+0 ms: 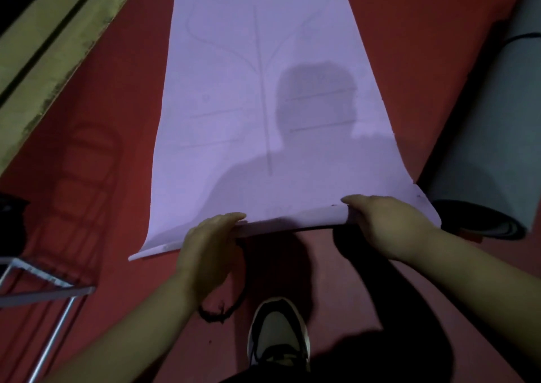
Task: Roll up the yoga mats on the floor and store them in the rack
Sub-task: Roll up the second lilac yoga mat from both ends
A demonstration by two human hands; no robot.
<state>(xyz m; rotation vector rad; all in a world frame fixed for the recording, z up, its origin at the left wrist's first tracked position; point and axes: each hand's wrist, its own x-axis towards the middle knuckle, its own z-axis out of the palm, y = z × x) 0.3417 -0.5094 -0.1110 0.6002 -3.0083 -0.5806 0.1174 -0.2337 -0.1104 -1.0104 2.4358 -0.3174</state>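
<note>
Nearest the lens, the near short edge of the purple mat [263, 89] is being gripped by both hands. The left hand [209, 245] is being curled over it with the fingers on top. The right hand [386, 224] is being closed on it further along, where the edge is being held clear of the floor and bent into a first curl.

The red floor [424, 46] is being covered down its middle by this mat. Beyond the raised edge the mat is lying flat and unrolled, stretching away from the person. Just beside its right side a grey mat [483, 148], already rolled, is lying on the floor and is not yet stored.

At lower left a metal frame [44, 280] is being shown only in part. It is being taken for the rack, though too little is in view to be sure. A shoe [278, 333] is being planted just behind the gripped edge, and a thin black cord [219, 312] is lying on the floor near the left wrist.

The step in hand is being judged as the very start of the roll. Next, the edge is to be tucked over tightly and pushed forward by both hands at an even pace, so that the roll is being kept square.
</note>
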